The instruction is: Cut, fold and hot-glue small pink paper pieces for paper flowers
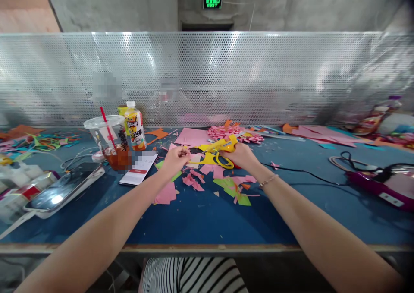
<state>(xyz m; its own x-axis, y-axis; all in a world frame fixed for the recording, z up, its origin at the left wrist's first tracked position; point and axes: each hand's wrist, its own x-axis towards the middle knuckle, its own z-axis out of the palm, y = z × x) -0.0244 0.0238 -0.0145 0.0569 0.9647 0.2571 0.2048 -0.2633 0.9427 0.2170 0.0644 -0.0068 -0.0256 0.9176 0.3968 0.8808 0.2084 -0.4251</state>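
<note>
Right hand (241, 154) clamps yellow glue gun (223, 145), nozzle left toward paper piece (195, 158) pinched steady by left hand (174, 158).

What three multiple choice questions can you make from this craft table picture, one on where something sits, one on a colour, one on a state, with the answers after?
1. Where does the plastic cup with the red straw stand?
A. left of the hands
B. right of the hands
C. on the floor

2. What colour is the glue gun in the right hand?
A. green
B. yellow
C. black

3. What is the left hand doing?
A. lying flat on the table
B. gripping the phone
C. pinching a pink paper piece

Answers: 1 A, the cup stands beside the juice bottle, left of both hands. 2 B, its body is yellow. 3 C, the fingers close on paper next to the gun.
</note>
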